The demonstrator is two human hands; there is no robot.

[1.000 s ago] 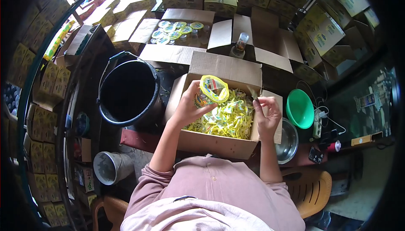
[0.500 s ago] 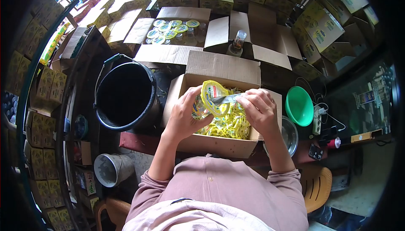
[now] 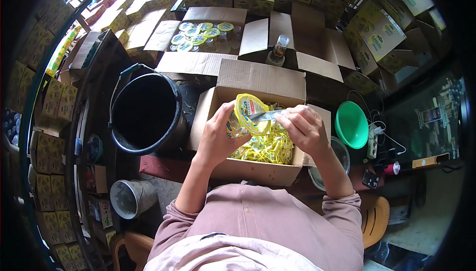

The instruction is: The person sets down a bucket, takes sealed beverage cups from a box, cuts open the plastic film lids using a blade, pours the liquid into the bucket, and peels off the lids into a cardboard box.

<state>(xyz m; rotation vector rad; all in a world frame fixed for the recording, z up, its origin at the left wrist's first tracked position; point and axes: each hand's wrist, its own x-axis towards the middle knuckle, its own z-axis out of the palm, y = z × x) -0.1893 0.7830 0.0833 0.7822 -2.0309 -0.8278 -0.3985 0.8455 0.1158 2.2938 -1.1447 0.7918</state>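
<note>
My left hand point(image 3: 216, 135) is wrapped round a clear plastic cup with a yellow-rimmed printed film lid point(image 3: 246, 105), tilted so the lid faces right. In my right hand point(image 3: 305, 128) is a knife point(image 3: 264, 116), gripped near its end. Its blade lies across the lid, its tip against or close to the film; I cannot tell whether it cuts in. Both hands are above an open cardboard box point(image 3: 263, 80) holding a heap of yellow plastic trimmings point(image 3: 275, 145).
A black bucket point(image 3: 115, 131) stands left of the box. On the right are a green bowl point(image 3: 351, 125) and a clear round container point(image 3: 342, 157). Behind, another open carton point(image 3: 198, 64) holds several lidded cups point(image 3: 198, 38); a jar point(image 3: 280, 47) stands beside it.
The cup and my left hand have shifted very slightly left. My right hand has come slightly down and its forearm has swung right. Both grips are unchanged.
</note>
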